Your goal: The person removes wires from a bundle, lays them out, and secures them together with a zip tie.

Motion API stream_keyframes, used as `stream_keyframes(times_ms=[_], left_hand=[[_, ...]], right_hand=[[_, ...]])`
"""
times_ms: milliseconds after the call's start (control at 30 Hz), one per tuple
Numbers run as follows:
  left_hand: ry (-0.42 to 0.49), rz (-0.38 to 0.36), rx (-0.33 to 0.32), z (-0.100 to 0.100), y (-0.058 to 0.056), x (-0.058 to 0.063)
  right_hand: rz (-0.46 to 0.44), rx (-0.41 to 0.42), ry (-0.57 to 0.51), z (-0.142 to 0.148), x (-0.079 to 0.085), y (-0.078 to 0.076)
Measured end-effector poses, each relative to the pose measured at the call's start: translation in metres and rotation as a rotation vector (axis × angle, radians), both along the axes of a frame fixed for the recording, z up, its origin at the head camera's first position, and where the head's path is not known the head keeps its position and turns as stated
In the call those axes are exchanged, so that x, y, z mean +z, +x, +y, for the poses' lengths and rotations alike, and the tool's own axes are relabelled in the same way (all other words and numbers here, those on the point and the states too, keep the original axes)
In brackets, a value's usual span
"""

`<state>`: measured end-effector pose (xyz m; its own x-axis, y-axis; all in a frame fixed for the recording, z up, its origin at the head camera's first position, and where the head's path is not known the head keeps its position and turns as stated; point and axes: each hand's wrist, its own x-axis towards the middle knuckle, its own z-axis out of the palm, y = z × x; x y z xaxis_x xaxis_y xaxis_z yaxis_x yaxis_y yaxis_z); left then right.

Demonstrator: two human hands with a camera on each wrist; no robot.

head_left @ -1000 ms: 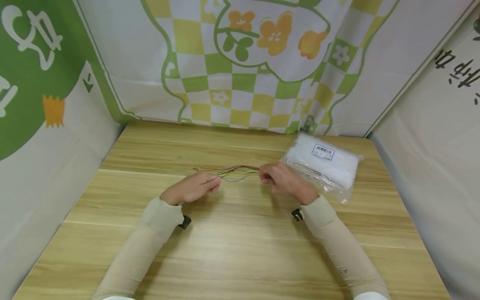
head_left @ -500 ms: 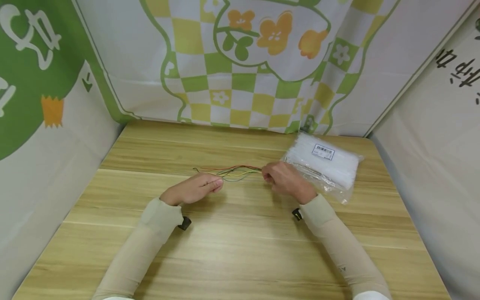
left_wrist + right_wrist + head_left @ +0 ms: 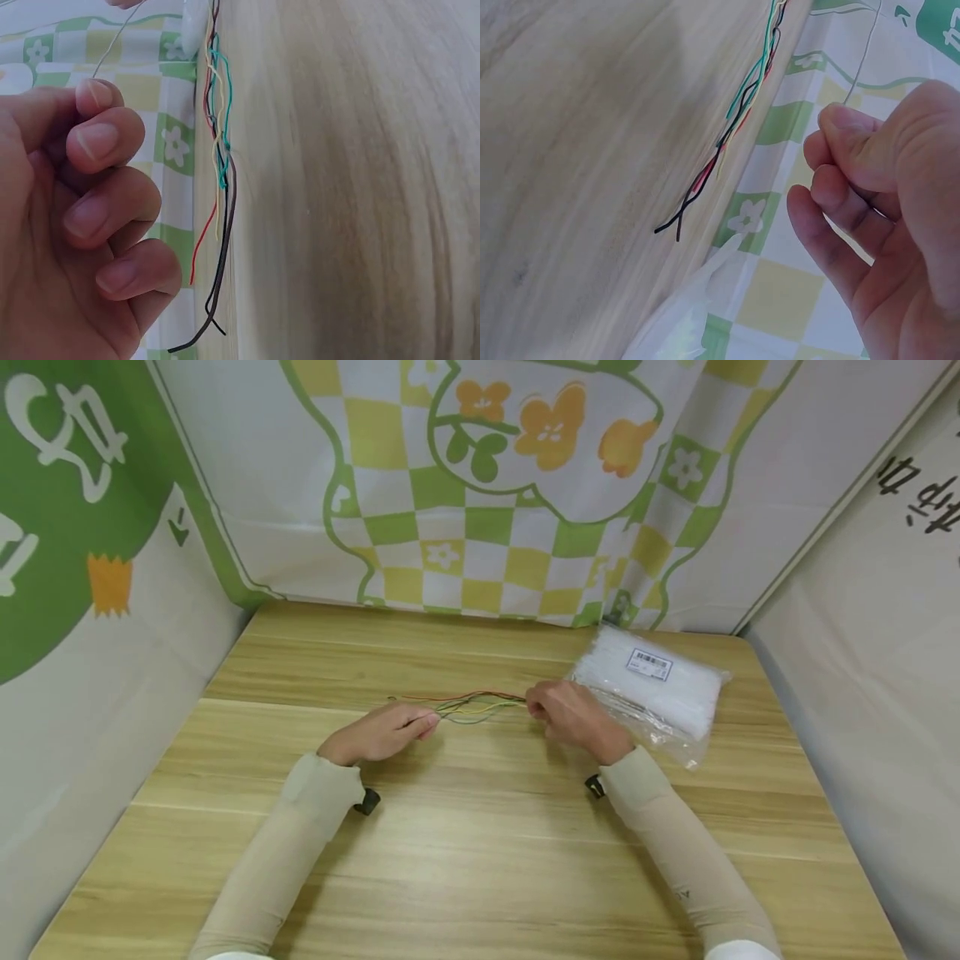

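While the left hand [image 3: 381,732] and right hand [image 3: 573,717] pinch a thin wire [image 3: 865,54], their gap has widened slightly.

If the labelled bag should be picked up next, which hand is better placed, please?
Right, probably: the right grip is nearer the labelled bag than the left grip. Both pinch the thin pale wire, so the right may need to release it first.

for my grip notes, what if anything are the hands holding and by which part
A thin pale wire: the left hand and right hand pinch it at opposite ends of its visible stretch; its true ends cannot be told.
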<state>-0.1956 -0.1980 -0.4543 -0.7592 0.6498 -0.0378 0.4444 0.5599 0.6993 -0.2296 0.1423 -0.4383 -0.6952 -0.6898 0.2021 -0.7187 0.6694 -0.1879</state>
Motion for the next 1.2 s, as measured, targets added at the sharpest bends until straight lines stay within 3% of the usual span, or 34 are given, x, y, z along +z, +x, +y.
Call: stream_keyframes(times_ms=[367, 600, 833, 1200], left_hand=[[-0.145, 0.066, 0.002, -0.005, -0.002, 0.003], [-0.249, 0.166, 0.032, -0.005, -0.002, 0.005], [-0.281, 0.252, 0.008, -0.005, -0.004, 0.007], [-0.538, 0.354, 0.125, 0.006, -0.006, 0.006]], right_hand=[[-0.017, 0.012, -0.004, 0.0, -0.001, -0.004], [-0.059, -0.014, 0.041, -0.001, 0.0, -0.006], [-0.053, 0.0, 0.046, -0.002, -0.002, -0.01], [-0.05, -0.001, 0.057, -0.012, 0.002, -0.015]])
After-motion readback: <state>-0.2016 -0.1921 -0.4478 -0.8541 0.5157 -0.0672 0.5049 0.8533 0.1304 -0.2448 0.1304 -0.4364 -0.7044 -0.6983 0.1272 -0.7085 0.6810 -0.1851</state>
